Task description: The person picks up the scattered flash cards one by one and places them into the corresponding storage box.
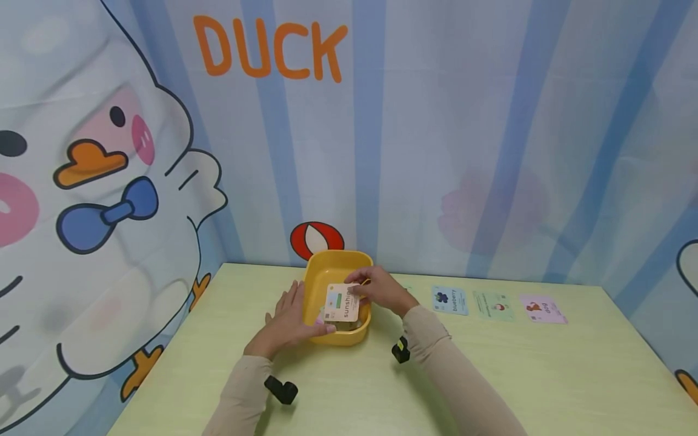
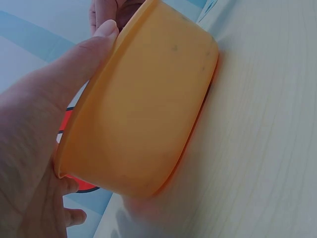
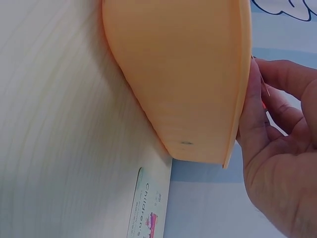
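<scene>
Blue-striped cloth [image 1: 425, 139] lettered DUCK hangs behind a pale yellow-green bench [image 1: 349, 393], where the right hand [image 1: 382, 290] pinches the "sunshine" card [image 1: 339, 307] between thumb and fingers over the yellow tub [image 1: 343, 340]. Unclenched, the left hand [image 1: 285, 327] rests against the tub's left side, fingers stretched along the outside and thumb at the near rim, with partly hidden items inside beneath the card. Farther right, well apart from the tub, lie the blueberry card [image 1: 449, 301], a pale green card [image 1: 492, 305] and the pink dog card [image 1: 543, 309].
</scene>
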